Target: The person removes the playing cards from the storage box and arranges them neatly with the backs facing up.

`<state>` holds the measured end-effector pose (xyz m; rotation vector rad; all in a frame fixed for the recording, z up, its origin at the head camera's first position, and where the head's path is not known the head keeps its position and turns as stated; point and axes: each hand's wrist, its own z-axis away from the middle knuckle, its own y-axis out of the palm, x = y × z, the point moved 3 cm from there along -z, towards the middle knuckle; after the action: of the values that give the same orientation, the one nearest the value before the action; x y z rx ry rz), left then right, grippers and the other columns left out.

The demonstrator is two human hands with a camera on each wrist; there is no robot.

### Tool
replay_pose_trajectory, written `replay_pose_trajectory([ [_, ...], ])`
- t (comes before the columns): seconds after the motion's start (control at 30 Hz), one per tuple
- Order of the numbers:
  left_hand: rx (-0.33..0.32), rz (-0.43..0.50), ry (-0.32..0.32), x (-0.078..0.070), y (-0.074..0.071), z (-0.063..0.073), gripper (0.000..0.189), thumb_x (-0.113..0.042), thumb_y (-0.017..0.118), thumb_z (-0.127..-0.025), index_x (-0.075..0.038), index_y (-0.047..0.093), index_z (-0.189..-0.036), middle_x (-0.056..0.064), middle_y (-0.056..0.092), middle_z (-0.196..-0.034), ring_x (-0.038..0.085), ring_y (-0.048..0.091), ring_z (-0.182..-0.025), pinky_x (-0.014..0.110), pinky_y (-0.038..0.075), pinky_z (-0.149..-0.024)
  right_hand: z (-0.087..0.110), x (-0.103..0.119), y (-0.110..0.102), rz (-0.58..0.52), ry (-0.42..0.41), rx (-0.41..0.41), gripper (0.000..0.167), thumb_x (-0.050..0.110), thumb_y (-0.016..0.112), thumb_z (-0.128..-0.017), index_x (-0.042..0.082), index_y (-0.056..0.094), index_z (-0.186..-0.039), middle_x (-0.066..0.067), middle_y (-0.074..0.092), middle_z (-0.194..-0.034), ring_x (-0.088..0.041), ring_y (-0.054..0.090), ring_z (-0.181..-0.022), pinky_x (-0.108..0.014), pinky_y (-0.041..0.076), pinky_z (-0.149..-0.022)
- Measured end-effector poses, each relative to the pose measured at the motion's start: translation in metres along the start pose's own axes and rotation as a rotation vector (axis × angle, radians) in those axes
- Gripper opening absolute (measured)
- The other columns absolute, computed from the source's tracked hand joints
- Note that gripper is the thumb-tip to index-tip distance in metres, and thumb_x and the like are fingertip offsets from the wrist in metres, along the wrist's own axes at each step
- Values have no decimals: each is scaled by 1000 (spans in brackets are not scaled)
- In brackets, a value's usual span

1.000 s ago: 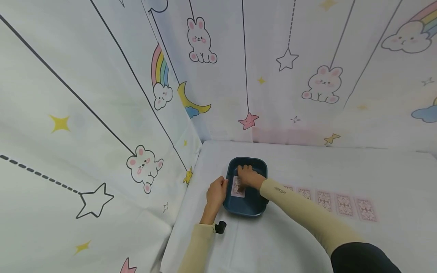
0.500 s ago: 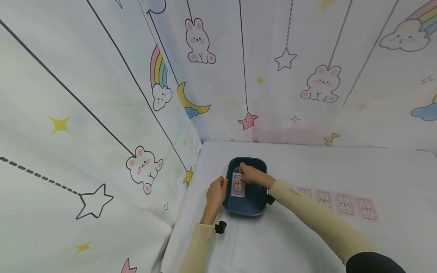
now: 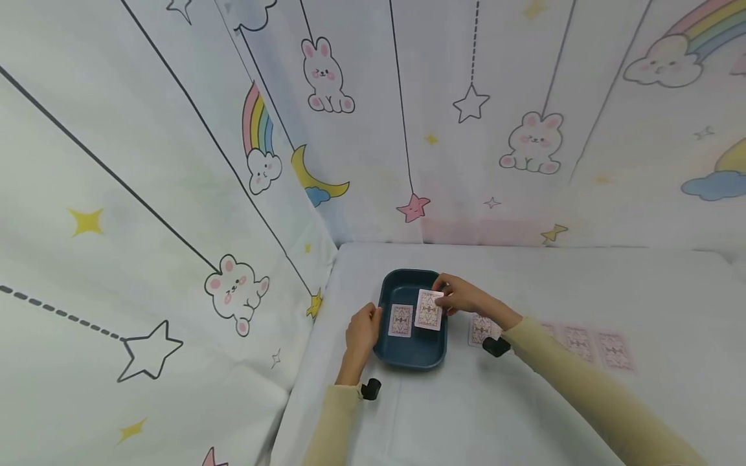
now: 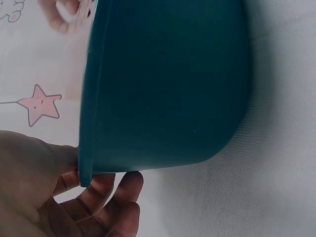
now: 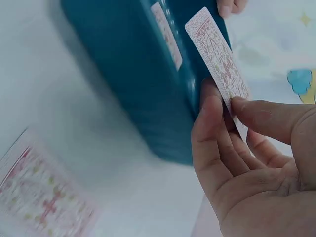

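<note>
A dark blue rectangular tray stands on the white-covered table. My left hand grips its left rim; in the left wrist view the thumb is at the rim and the fingers are curled beneath it. Over the tray's right side, my right hand pinches a playing card with a red-patterned back, thumb on the patterned face and fingers behind. Another face-down playing card lies inside the tray at the left; whether more lie under it I cannot tell.
Right of the tray, several face-down playing cards lie in a row, the nearest card beside the rim and another card at the far end. My right forearm hides part of the row. A printed curtain hangs behind and at the left.
My right hand has moved right, from over the card in the tray to the right rim, and now clearly holds a card. The left hand keeps its grip on the tray.
</note>
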<state>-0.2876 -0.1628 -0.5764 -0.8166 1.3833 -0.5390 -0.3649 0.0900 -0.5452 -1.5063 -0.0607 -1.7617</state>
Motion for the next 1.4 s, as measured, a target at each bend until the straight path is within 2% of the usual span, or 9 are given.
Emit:
replay_pose_trajectory([
  [0.17,10,-2,12,-3,2,0,28,-28,54,-104,-12,55,-81,2,51,-66,15,46,-55,29,32,-50,25,-19,-17,-18,-22,-34,31,11,63,-98,4,51,-126,-16,67,-99,-30,69,-91,-42,58,-78],
  [0.43,59,11,22,-4,5,-1,28,-28,55,-104,-11,56,-83,4,53,-68,17,47,-56,30,34,-51,65,-47,-37,-35,-29,-85,32,13,63,-99,4,51,-128,-13,65,-88,-27,66,-88,-42,57,-79],
  [0.63,101,-12,18,-2,5,-3,28,-31,55,-104,-11,58,-84,4,58,-71,16,50,-58,30,36,-52,97,-67,-50,-33,-32,-130,35,17,62,-101,3,50,-130,-18,64,-92,-27,65,-88,-42,57,-79],
  [0.9,102,1,-8,6,0,2,28,-29,55,-104,-9,58,-83,6,57,-70,18,49,-58,31,36,-51,134,-104,-70,-50,-19,-198,38,21,61,-101,4,51,-133,-15,64,-95,-27,64,-86,-41,57,-79],
  [1.03,102,-10,-12,12,-1,2,29,-30,55,-104,-10,58,-84,6,58,-72,18,50,-59,30,36,-51,154,-126,-83,-20,23,-244,39,24,61,-101,6,52,-135,-14,63,-100,-21,62,-87,-36,57,-79],
  [1.13,96,-4,-7,12,-2,1,28,-29,55,-104,-9,58,-84,7,59,-73,19,51,-59,31,37,-52,172,-142,-93,-1,64,-278,40,24,61,-101,7,52,-137,-18,61,-110,-22,61,-93,-37,57,-81],
  [1.4,96,-13,-16,9,-2,-3,29,-30,53,-105,-8,59,-88,8,58,-74,20,50,-61,31,36,-53,227,-177,-121,52,179,-347,49,28,56,-104,4,46,-145,-33,47,-138,-46,52,-120,-53,53,-88],
])
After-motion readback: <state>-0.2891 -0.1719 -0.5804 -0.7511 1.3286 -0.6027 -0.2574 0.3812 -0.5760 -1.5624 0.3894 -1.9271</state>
